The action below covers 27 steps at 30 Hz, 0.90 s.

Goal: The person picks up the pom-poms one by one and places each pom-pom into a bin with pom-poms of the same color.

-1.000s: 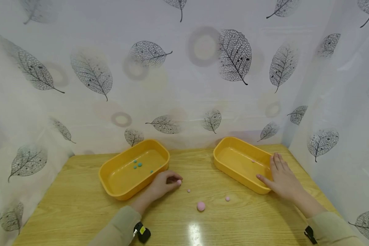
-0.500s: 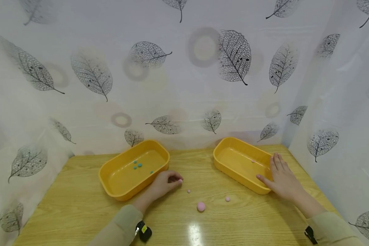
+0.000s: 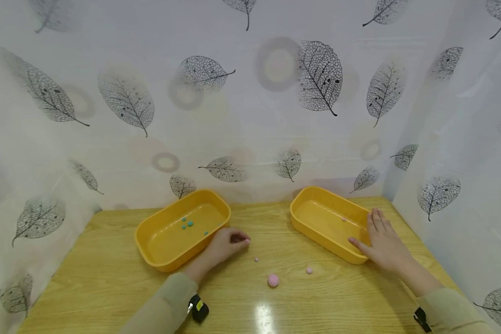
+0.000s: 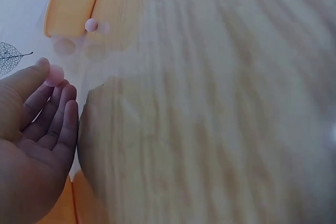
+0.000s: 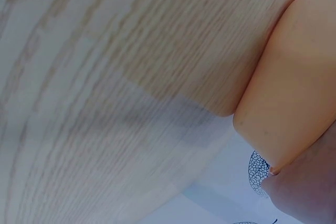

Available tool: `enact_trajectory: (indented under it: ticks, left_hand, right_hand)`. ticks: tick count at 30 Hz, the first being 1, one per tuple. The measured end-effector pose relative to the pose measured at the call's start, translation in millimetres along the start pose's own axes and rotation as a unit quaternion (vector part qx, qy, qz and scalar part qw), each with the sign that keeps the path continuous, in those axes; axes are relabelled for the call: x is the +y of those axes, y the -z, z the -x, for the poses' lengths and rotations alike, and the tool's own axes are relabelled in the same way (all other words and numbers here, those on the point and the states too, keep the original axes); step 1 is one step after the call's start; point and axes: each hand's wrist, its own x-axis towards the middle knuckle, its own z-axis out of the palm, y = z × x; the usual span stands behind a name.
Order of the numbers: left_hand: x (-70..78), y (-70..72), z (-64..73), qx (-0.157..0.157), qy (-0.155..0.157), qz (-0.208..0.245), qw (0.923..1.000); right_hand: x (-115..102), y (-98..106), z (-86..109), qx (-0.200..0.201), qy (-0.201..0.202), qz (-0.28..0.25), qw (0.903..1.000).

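A small pink ball (image 4: 55, 75) is pinched between the thumb and fingertips of my left hand (image 3: 224, 246), just off the near right side of the left yellow tray (image 3: 158, 266). In the head view the fingers hide most of that ball. My right hand (image 3: 385, 243) rests on the right end of the right yellow tray (image 3: 317, 239), fingers straight on its rim and thumb over the inner side. Three loose pink balls lie between the trays: a tiny one (image 3: 256, 260), a large one (image 3: 273, 280) and a small one (image 3: 309, 270).
Several teal balls (image 3: 189, 223) lie in the left tray. The right tray has a tiny pink ball (image 3: 344, 219) in it. Behind the wooden table (image 3: 250, 306) hangs a white leaf-print curtain (image 3: 250, 120), which also closes off both sides.
My left hand has shifted slightly away from me and to the right, carrying the pinched pink ball with it. The right hand and both trays have stayed put.
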Motion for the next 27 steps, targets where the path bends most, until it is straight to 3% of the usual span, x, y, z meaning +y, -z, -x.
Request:
enact_trajectory:
  ticks: [6,17,27]
  left_hand:
    - [2.0,-6.1,-8.6,0.01,0.015,0.019,0.9997]
    - [19.6,-19.8,-25.6,0.007,0.002,0.061,0.9981]
    - [38.0,-28.6,-39.2,0.004,0.013,0.047,0.9988]
  right_hand:
    - [0.2,0.0,-0.7,-0.002,0.001,0.004,1.0]
    - [-1.7,1.0,0.9,-0.001,0.005,-0.001,1.0]
    - [-4.0,1.6,2.1,-0.002,0.002,-0.007,1.0]
